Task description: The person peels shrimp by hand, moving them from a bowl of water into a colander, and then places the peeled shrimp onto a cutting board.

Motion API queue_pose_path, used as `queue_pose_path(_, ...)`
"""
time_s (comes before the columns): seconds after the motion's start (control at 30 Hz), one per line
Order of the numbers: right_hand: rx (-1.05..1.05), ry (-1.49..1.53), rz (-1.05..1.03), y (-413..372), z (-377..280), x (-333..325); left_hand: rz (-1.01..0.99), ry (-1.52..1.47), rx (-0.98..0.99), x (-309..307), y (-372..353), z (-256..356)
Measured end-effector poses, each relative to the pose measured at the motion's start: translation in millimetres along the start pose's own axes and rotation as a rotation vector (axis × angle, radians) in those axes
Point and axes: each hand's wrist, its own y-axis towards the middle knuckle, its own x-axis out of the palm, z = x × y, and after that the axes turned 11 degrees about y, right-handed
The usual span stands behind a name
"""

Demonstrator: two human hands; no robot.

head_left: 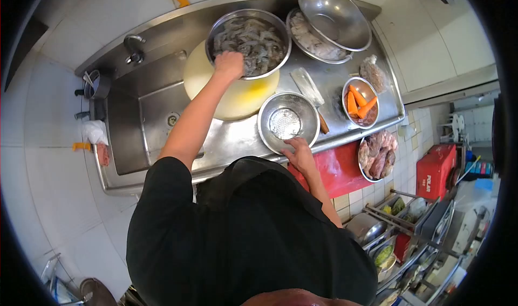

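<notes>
A large steel bowl [290,46] full of raw grey shrimp [253,39] stands partly on a round, pale cutting board [202,82]. My left hand [229,66] reaches over its near rim, fingers curled down among the shrimp; what they hold is hidden. In front of the board, near the counter edge, sits a steel colander [267,124] with a perforated bottom and no shrimp visible inside. My right hand [298,155] grips the colander's near rim, fingers over the edge and thumb outside.
A sink basin [162,117] lies left under a faucet [134,50]. Back right, a steel bowl [337,17] leans over another bowl of pale pieces. A bowl of carrots [360,102], a knife [322,124] and a bowl of meat [377,155] are to the right.
</notes>
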Motion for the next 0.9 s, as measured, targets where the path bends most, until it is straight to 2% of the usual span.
queue_pose_path(0.07, -0.012, 0.025, 0.115, -2.2, -2.7, 11.9, -0.039, 0.089, -0.033, 11.6, 2.6, -20.4)
queue_pose_path(0.1, 0.005, 0.047, 0.136, -5.9, 13.4, -10.7, -0.003, -0.013, -0.051, 7.4, 10.1, 0.9)
queue_pose_path(0.3, 0.101, 0.254, 0.131, -12.6, -1.4, -24.1, 0.135, -0.596, -0.17, 9.0, 0.4, -26.1)
queue_pose_path(0.33, 0.079, 0.272, 0.13, -7.7, -7.0, -27.5, 0.162, -0.687, -0.179, -0.4, -4.9, -24.2)
queue_pose_path(0.43, 0.016, 0.322, 0.127, 11.2, -26.8, -41.2, 0.181, -0.712, -0.177, -52.6, -35.6, -0.1)
queue_pose_path(0.53, -0.076, 0.373, 0.16, 34.3, -53.1, -52.9, 0.222, -0.645, 0.034, -53.1, -53.8, 22.6)
queue_pose_path(0.6, -0.188, 0.362, 0.218, 47.6, -62.0, -53.6, 0.105, -0.546, 0.159, -50.4, -69.3, 54.9)
queue_pose_path(0.73, -0.303, 0.161, 0.335, 69.5, -51.6, -41.4, -0.104, -0.815, 0.272, 9.5, -89.8, 117.7)
queue_pose_path(0.77, -0.226, 0.205, 0.307, 71.5, -47.0, -38.5, -0.178, -0.89, 0.252, 13.1, -94.7, 127.9)
queue_pose_path(0.83, -0.069, 0.289, 0.249, 73.0, -34.8, -32.4, -0.175, -1.032, 0.16, 55.4, -96.2, 139.4)
queue_pose_path(0.9, -0.037, 0.269, 0.235, 70.4, -14.1, -25.2, -0.103, -1.122, 0.157, 69.1, -104.7, 144.3)
